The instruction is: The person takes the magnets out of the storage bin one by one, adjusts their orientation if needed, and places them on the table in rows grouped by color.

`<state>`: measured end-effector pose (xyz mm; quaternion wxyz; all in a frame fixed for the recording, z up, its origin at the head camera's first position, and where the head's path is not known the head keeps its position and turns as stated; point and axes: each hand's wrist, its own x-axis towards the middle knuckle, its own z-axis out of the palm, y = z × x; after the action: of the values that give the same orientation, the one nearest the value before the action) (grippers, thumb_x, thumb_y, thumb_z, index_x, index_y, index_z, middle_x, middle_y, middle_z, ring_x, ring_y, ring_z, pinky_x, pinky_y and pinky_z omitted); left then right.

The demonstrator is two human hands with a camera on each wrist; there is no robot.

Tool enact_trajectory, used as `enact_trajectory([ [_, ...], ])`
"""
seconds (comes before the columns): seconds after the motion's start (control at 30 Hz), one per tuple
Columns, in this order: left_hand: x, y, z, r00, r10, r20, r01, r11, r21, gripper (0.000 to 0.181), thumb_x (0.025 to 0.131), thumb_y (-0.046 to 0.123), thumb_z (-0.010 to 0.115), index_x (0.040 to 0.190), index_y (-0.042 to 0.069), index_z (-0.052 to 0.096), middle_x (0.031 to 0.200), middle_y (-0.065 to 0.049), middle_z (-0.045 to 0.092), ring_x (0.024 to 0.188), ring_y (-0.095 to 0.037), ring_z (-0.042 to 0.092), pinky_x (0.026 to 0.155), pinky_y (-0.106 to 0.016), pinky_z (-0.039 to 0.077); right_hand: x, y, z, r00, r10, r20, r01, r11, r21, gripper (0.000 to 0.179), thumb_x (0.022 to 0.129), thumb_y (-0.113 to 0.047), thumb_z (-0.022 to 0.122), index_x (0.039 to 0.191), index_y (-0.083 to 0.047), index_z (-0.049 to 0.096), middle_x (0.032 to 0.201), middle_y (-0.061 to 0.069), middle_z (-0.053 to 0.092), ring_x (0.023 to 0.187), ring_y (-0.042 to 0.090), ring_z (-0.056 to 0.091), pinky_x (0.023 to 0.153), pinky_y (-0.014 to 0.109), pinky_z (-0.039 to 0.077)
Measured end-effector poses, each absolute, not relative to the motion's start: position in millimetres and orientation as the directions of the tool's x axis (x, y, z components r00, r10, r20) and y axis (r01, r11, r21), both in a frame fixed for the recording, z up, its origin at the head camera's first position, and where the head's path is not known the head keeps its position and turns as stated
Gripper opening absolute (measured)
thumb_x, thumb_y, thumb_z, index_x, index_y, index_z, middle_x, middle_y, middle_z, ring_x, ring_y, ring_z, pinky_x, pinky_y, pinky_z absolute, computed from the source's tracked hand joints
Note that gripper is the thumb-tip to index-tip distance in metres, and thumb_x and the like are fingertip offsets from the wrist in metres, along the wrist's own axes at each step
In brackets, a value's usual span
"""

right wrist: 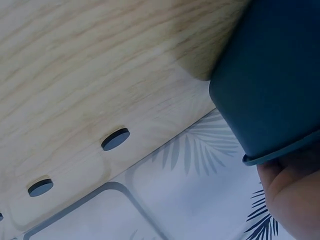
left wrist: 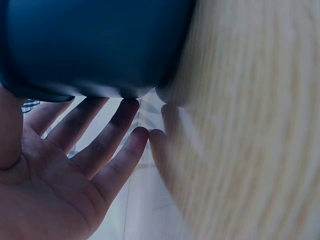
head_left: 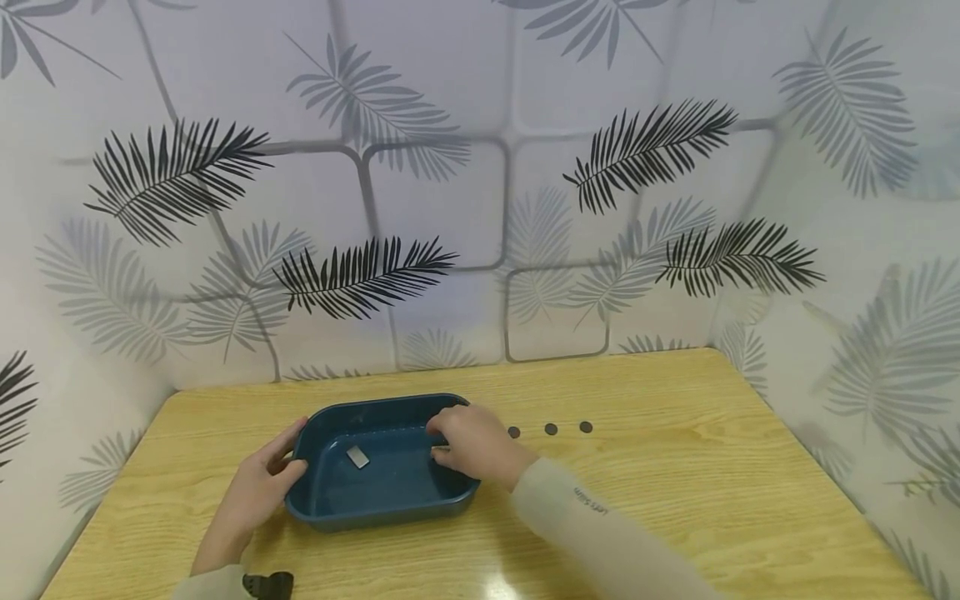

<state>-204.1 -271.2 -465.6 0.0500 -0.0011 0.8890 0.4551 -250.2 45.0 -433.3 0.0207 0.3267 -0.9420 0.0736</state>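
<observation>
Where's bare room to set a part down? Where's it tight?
Widest: yellow wood-grain table between three small round dark discs, the light fabric right sleeve and the table's right edge. Smaller: the floor of the blue rectangular tub between the small silver rectangular block and the right hand. Crowded: tub's ends, left hand at one, right over the other.

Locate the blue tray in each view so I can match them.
Head: the blue tray is left of centre, lower half, between left hand and right hand.
Left wrist: upper left, its outer wall.
Right wrist: upper right, outer wall and some rim.
Shared landmark: wood-grain tabletop.
</observation>
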Motion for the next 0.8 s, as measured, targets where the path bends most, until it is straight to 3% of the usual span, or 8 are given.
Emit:
enact_trajectory([
  [0.27,-203,-271,-465,-0.995,0.049,-0.085,-0.041,0.58,0.814,0.063,0.106,0.013,0.052,0.164,0.015,0.028,0.165,-0.025,0.034,0.146,-0.05,0.042,0.112,-0.053,0.049,-251,33,-441,-0.79,-0.611,0.04,-0.612,0.789,-0.042,0.026,0.097,-0.031,0.072,0.118,-0.017,0.077,0.103,-0.004,0.08,0.084,0.01,0.073,0.074,0.028,0.06],
  [0.4,-204,-271,-466,-0.995,0.055,-0.087,-0.039,0.58,0.814,0.063,0.107,0.015,0.052,0.165,0.017,0.028,0.165,-0.024,0.034,0.146,-0.049,0.044,0.107,-0.043,0.055,-248,30,-441,-0.789,-0.614,0.032,-0.614,0.789,-0.025,0.022,0.096,-0.031,0.073,0.112,-0.016,0.079,0.087,-0.004,0.079,0.067,0.005,0.065,0.065,0.025,0.055],
  [0.53,-204,-272,-465,-0.995,0.058,-0.084,-0.035,0.579,0.815,0.063,0.107,0.017,0.052,0.165,0.018,0.027,0.164,-0.025,0.036,0.145,-0.049,0.046,0.102,-0.034,0.057,-244,26,-439,-0.779,-0.626,0.031,-0.627,0.779,-0.034,0.018,0.096,-0.03,0.074,0.106,-0.017,0.079,0.079,-0.006,0.075,0.062,0.005,0.06,0.063,0.024,0.052],
  [0.8,-203,-271,-465,-0.995,0.049,-0.082,-0.038,0.585,0.81,0.063,0.106,0.015,0.052,0.164,0.015,0.028,0.164,-0.026,0.036,0.145,-0.05,0.044,0.111,-0.051,0.052,-235,15,-436,-0.771,-0.636,-0.036,-0.625,0.766,-0.155,0.017,0.096,-0.029,0.074,0.106,-0.017,0.078,0.065,-0.01,0.056,0.061,0.005,0.049,0.06,0.022,0.039],
])
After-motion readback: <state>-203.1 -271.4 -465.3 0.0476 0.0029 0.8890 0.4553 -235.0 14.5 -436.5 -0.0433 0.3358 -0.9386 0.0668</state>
